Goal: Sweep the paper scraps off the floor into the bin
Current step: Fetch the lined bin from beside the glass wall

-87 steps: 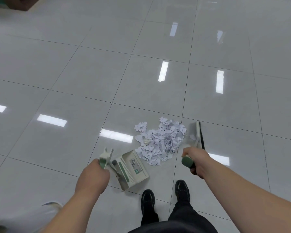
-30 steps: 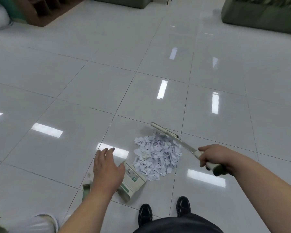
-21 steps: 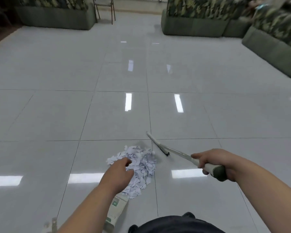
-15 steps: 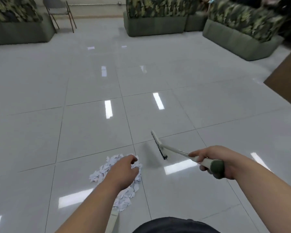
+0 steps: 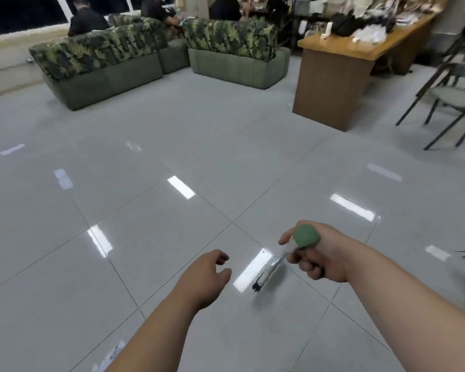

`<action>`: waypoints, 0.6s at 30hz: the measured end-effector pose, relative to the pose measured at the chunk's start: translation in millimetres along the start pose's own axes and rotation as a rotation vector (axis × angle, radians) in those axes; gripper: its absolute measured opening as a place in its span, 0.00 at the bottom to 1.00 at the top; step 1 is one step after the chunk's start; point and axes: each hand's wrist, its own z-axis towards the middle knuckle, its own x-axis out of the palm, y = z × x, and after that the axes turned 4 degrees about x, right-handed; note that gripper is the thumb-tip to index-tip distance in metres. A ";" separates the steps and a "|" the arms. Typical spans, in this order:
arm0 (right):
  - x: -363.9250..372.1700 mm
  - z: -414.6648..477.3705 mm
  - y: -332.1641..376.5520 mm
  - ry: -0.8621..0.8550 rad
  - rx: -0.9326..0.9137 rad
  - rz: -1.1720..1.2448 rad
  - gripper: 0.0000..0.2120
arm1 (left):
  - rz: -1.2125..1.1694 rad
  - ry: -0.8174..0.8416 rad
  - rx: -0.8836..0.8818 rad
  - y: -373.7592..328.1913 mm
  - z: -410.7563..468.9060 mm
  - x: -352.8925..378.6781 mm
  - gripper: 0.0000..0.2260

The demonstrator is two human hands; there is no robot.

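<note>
Gripping the brush (image 5: 267,273) by its green-capped handle, the right hand (image 5: 320,256) has its fingers curled fully round the shaft. I read the brush as angled down and to the left, with its dark bristle end close to the floor (image 5: 145,224); blur prevents me from telling whether it touches. The left hand (image 5: 207,275) hangs beside the brush without contact, fingers loosely curled, holding nothing. The paper scraps (image 5: 116,349) show only as a few white pieces on the floor at the bottom edge, just left of the left forearm. Farther off stand camouflage-patterned sofas (image 5: 100,68), a cluttered wooden surface (image 5: 330,84) and a folding chair (image 5: 454,95).
</note>
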 end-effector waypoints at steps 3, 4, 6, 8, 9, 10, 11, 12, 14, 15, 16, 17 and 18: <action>-32.8 5.5 20.9 -0.015 -0.101 0.051 0.17 | 0.016 0.028 0.053 -39.2 40.9 -1.5 0.17; -43.5 7.9 27.7 0.004 -0.134 0.088 0.21 | 0.020 0.036 0.072 -50.5 54.5 -2.4 0.17; -63.7 12.4 40.6 0.071 -0.205 0.180 0.26 | 0.019 0.049 0.106 -70.5 82.7 -5.0 0.16; -83.7 19.2 53.4 0.099 -0.315 0.293 0.24 | 0.027 0.068 0.147 -88.2 114.2 -8.1 0.16; -93.2 25.0 60.9 0.072 -0.372 0.338 0.20 | 0.033 0.079 0.166 -96.8 131.8 -10.1 0.16; -102.8 32.6 69.5 0.010 -0.421 0.356 0.18 | 0.036 0.092 0.185 -105.6 150.7 -12.3 0.15; -112.8 42.6 79.6 -0.097 -0.451 0.349 0.16 | 0.034 0.107 0.206 -114.9 171.8 -14.9 0.15; -123.7 53.8 90.6 -0.233 -0.457 0.329 0.16 | 0.029 0.123 0.230 -124.5 194.0 -17.2 0.15; -146.6 76.1 115.8 -0.479 -0.423 0.276 0.10 | 0.036 0.148 0.284 -145.1 241.9 -22.5 0.15; -158.3 86.8 128.7 -0.572 -0.396 0.232 0.06 | 0.042 0.161 0.313 -156.3 266.3 -26.1 0.15; -171.2 97.8 141.8 -0.658 -0.364 0.183 0.05 | 0.048 0.180 0.342 -168.2 291.6 -30.6 0.15; -186.8 109.3 153.7 -0.763 -0.328 0.098 0.06 | 0.060 0.200 0.374 -181.0 318.8 -35.6 0.15; -201.4 117.4 165.5 -0.885 -0.278 -0.035 0.09 | 0.077 0.220 0.403 -193.9 345.0 -40.5 0.15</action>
